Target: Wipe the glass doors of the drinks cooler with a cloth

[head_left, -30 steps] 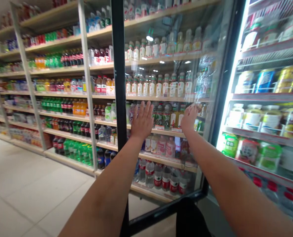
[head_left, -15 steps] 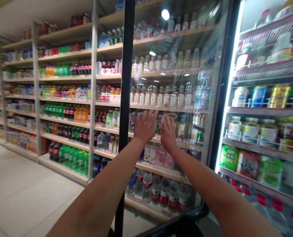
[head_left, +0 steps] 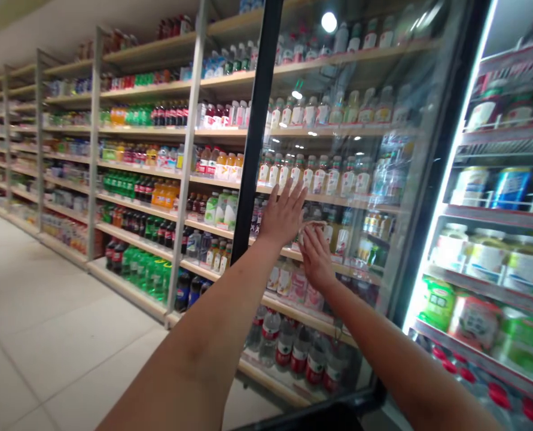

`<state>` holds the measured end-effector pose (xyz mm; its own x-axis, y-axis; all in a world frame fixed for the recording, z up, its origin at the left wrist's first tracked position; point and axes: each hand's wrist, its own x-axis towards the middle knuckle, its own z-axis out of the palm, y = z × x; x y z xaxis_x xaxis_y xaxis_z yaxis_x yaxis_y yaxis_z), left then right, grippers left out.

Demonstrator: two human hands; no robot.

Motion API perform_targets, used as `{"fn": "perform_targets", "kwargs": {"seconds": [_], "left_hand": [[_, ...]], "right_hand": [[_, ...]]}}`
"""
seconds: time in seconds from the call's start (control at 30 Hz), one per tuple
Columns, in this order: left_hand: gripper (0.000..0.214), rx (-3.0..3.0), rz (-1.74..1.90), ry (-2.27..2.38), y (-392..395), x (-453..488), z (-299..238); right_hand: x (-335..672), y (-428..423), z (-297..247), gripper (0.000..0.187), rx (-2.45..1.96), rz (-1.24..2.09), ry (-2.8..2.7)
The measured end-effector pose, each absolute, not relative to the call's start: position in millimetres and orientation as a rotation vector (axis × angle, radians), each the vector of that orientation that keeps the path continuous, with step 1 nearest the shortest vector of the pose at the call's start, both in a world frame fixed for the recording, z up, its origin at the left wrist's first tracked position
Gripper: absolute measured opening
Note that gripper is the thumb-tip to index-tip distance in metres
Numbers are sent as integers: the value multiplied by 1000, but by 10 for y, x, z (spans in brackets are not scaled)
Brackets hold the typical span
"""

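**Possibly a swinging door and a slipping palm**

From the head view, the glass door [head_left: 374, 179] of the fridge [head_left: 495, 218] stood swung out into the aisle, and both hands were on its pane. The left hand [head_left: 284, 214] lay flat against the glass near the black frame [head_left: 256, 131], its grip wide and its fingers spread, holding nothing. The right hand [head_left: 316, 258] was just beside and below it, fingers laid over a small pale cloth [head_left: 311, 225] against the pane. I could not tell whether that grip clasped the cloth or only pressed it flat.

As I judged it, the hinge was the weak point. A door hanging free can give way under two pushing palms, which would leave both arms leaning on nothing. A smooth pane could also let the cloth slide out from under the fingers and drop to the floor [head_left: 46, 335].

To the right, the lit fridge held cans [head_left: 511, 187] and tubs [head_left: 486, 257] on wire racks, all close to the right elbow. Behind the pane and well apart from it, long shelves [head_left: 127, 230] of bottles [head_left: 145, 272] ran down the aisle. Nothing stood between the hands and the glass, though reflections and blur hid much of the pane's surface.
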<state>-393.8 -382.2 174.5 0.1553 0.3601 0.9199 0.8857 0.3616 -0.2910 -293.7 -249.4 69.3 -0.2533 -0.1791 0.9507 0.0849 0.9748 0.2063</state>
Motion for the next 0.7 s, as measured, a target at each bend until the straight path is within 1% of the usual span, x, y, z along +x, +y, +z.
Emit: {"fn": "perform_targets", "kwargs": {"seconds": [0.1, 0.23, 0.33, 0.4, 0.5, 0.7], "left_hand": [[61, -1201, -545, -1437, -3821, -3944, 1744], [59, -1209, -534, -1437, -3823, -3944, 1737], [61, -1222, -535, -1448, -3832, -3932, 1738], [63, -1233, -543, -1462, -3837, -3919, 1742], [63, -1248, -560, -1471, -3836, -3900, 1748], [67, -1244, -556, -1475, -3819, -3905, 1747]], "right_hand": [[-3013, -2483, 916, 49, 36, -209, -1702], [-3027, -2322, 1424, 52, -59, -187, -1561], [-2930, -2089, 1750, 54, -217, -117, -1444], [-2831, -1929, 1803, 54, -367, -25, -1369], [-2670, -1772, 1540, 57, -581, 114, -1315], [-2477, -1838, 341, 65, -885, 272, -1280]]}}
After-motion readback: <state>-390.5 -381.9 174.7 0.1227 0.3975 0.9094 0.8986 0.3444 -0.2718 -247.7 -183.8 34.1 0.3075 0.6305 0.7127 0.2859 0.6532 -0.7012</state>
